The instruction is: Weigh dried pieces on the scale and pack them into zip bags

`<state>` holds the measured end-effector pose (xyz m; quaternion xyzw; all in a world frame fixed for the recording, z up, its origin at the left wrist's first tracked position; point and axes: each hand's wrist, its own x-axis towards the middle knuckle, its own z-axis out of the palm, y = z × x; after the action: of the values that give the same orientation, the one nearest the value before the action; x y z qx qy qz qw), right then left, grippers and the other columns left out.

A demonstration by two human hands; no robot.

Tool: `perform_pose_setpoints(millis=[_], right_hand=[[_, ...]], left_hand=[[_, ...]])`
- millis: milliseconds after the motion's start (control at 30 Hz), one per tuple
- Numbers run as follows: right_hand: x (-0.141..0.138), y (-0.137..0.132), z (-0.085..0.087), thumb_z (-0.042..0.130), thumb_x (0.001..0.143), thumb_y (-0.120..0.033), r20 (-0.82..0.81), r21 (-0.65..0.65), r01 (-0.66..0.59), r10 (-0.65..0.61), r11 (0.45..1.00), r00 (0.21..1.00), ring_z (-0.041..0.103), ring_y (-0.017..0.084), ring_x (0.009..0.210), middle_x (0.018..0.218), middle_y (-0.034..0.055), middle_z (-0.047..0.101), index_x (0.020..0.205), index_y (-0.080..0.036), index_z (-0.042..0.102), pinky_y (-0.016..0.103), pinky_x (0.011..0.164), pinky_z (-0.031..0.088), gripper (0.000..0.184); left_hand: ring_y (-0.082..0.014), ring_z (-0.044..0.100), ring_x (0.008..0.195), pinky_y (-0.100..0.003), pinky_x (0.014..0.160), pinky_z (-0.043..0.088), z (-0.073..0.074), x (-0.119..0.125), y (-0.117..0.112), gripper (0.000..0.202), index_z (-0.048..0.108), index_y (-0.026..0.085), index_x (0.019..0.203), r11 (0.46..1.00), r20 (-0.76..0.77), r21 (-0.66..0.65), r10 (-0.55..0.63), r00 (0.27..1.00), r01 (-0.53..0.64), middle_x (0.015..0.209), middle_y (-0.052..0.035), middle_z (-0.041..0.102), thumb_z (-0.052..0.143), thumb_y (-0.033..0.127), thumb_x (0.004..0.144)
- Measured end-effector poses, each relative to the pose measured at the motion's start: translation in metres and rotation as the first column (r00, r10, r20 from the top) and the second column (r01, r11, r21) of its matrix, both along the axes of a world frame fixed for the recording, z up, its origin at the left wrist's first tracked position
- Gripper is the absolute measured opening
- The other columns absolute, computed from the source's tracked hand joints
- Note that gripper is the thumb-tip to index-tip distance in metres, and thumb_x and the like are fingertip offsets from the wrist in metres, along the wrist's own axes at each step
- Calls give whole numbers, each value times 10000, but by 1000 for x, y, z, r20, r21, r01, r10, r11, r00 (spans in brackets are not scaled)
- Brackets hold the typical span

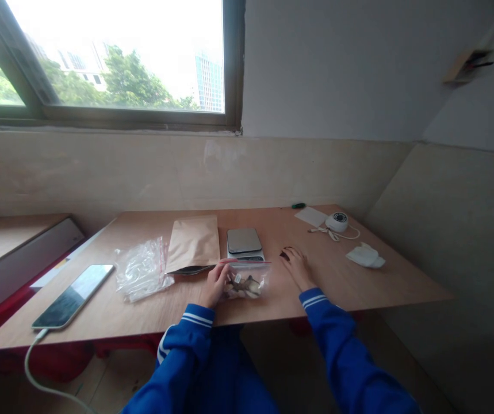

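Note:
My left hand (217, 283) grips the left edge of a small clear zip bag (247, 282) that holds brownish pieces and rests on the wooden table (359, 287). My right hand (298, 266) lies on the table to the right of the bag, fingers reaching over a small dark object (285, 253). Just behind the bag stands a small digital scale (244, 242) with a silver platform. A brown paper pouch (192, 244) lies to the left of the scale.
A pile of empty clear zip bags (142, 269) lies left of the pouch. A phone (74, 295) with a white cable rests at the table's left edge. At the back right are a white round device (337, 221), a paper sheet (311, 216) and a crumpled tissue (365, 256).

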<state>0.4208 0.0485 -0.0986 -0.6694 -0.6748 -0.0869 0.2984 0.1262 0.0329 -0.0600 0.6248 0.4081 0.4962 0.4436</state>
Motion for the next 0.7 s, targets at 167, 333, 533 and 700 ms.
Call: perform_pose_setpoints(millis=[167, 333, 533, 700], right_hand=[[17, -6, 11, 334, 953, -364, -82, 103, 36, -28, 994, 996, 588, 250, 891, 955, 124, 704, 913, -165, 696, 385, 793, 429, 416], [39, -24, 35, 359, 940, -463, -204, 250, 128, -77, 960, 976, 596, 245, 811, 869, 134, 700, 862, -151, 697, 399, 801, 445, 467], [51, -58, 60, 435, 902, -500, -378, 379, 255, -103, 890, 920, 602, 230, 733, 820, 134, 668, 858, -126, 691, 360, 684, 495, 455], [45, -72, 71, 451, 901, -481, -371, 394, 223, -68, 892, 926, 615, 233, 773, 830, 126, 662, 849, -146, 687, 360, 699, 506, 413]], left_hand=[[-139, 581, 685, -248, 631, 462, 1, 43, -7, 348, 580, 176, 1128, 999, -38, -46, -11, 999, 9, 833, -27, 660, 443, 237, 814], [-164, 620, 705, -296, 688, 488, 0, 109, 15, 388, 456, 127, 1212, 996, -126, -68, 45, 991, -54, 773, -42, 656, 422, 217, 836], [-331, 457, 1252, -482, 1021, 357, 7, 162, 27, 622, 344, 36, 1332, 994, -207, 57, 104, 973, -94, 1286, -265, 507, 540, 235, 776], [-295, 296, 1373, -495, 1093, 290, -5, 165, 4, 541, 389, 166, 1353, 923, -514, 371, 114, 850, 100, 1452, -164, 370, 466, 156, 818]])
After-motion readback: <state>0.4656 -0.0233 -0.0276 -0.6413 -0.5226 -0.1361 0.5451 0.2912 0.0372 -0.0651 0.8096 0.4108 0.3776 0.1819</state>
